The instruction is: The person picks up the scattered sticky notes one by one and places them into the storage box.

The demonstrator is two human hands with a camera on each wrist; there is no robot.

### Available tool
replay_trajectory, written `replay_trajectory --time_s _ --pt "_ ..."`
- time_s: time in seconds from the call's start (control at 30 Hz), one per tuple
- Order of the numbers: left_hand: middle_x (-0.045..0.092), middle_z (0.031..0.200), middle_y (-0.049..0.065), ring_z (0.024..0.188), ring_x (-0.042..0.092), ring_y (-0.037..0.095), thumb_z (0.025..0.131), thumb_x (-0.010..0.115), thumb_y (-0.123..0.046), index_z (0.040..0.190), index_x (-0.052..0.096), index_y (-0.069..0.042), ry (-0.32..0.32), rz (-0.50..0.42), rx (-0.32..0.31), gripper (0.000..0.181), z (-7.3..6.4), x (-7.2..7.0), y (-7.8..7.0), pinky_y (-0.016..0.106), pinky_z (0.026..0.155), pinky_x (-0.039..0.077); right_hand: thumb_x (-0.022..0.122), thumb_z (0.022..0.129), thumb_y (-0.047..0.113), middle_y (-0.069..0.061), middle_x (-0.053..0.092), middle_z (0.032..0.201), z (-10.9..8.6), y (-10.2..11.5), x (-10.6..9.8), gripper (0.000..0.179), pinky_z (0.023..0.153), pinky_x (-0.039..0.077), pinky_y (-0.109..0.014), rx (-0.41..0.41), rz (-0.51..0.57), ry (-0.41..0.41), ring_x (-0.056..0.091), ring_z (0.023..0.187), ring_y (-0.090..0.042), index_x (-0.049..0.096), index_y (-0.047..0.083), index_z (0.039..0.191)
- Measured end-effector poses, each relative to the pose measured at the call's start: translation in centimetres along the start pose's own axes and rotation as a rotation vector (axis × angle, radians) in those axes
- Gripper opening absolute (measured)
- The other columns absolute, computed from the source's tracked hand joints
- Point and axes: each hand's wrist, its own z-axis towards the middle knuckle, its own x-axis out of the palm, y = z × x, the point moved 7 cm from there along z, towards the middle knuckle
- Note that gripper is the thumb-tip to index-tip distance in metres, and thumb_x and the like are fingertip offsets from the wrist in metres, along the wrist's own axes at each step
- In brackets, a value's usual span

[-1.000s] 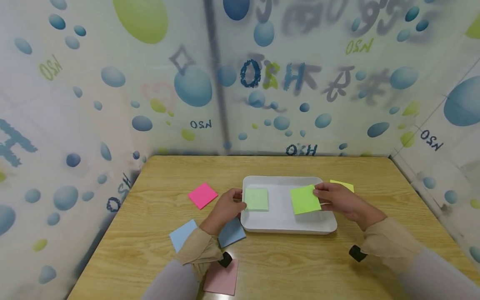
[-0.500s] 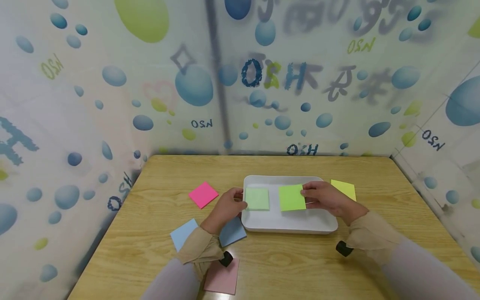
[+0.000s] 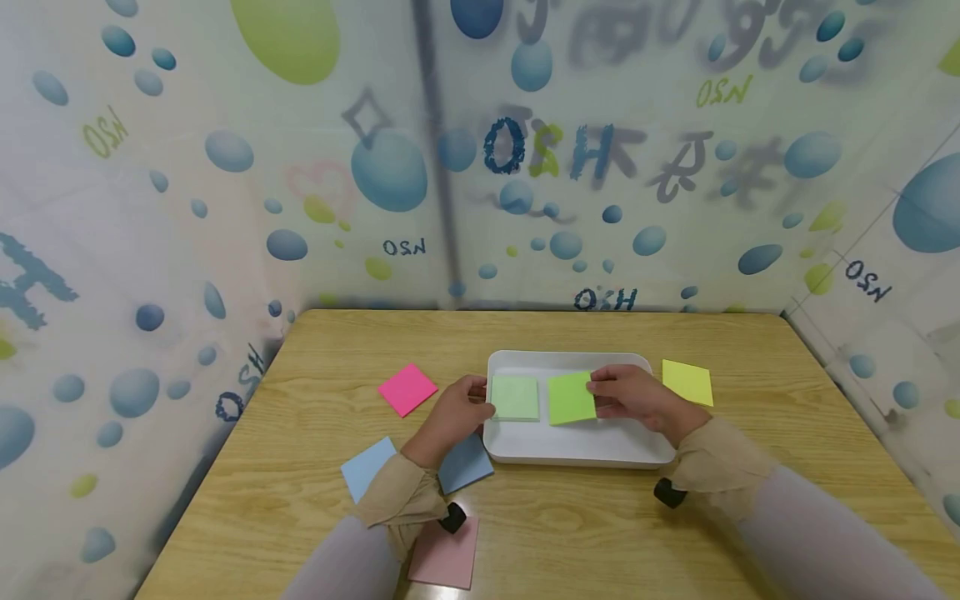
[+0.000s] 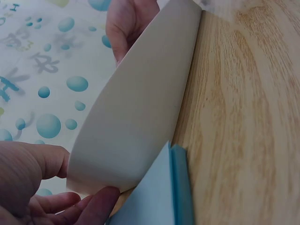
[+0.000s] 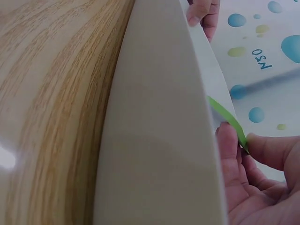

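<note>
A white rectangular tray (image 3: 577, 454) stands on the wooden table, with a pale green sticky note pad (image 3: 514, 397) lying at its left end. My left hand (image 3: 453, 417) grips the tray's left wall, thumb at the rim and fingers outside, as the left wrist view shows. Over the middle of the tray, my right hand (image 3: 637, 398) pinches a bright green sticky note pad (image 3: 572, 398) by its right edge, thumb against fingers. In the right wrist view the green pad (image 5: 228, 117) appears edge-on, tilted, behind the tray wall. Whether it touches the tray floor, I cannot tell.
Left of the tray lie a hot pink pad (image 3: 408, 390), a light blue pad (image 3: 367, 468) and a darker blue pad (image 3: 466, 464). A dusty pink pad (image 3: 444, 553) is partly under the left sleeve. A yellow pad (image 3: 687, 382) lies right of the tray.
My right hand has carried the bright green pad leftward over the tray, closer to the pale green one. More of the yellow pad shows. My left hand has stayed on the tray.
</note>
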Motion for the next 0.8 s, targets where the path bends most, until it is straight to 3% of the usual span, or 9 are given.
replay_trajectory --time_s 0.5,0.8 --pt "0.062 0.132 0.015 0.114 0.063 0.027 0.095 0.067 -0.012 0.144 0.056 -0.004 0.004 -0.001 -0.019 0.05 -0.1 0.0 0.0 0.032 0.074 0.058 0.06 0.105 0.018 -0.009 0.068 0.111 0.9 -0.6 0.8 0.036 0.079 0.062 -0.028 0.03 -0.019 -0.042 0.066 0.09 -0.014 0.055 -0.004 0.134" --pt "0.061 0.132 0.015 0.114 0.063 0.027 0.095 0.066 -0.011 0.144 0.055 -0.004 0.005 -0.01 -0.016 0.05 -0.1 0.0 -0.1 0.032 0.074 0.059 0.06 0.106 0.018 -0.009 0.066 0.096 0.8 -0.3 1.1 0.035 0.075 0.062 -0.03 -0.021 -0.136 -0.07 0.064 0.082 -0.015 0.056 -0.006 0.13"
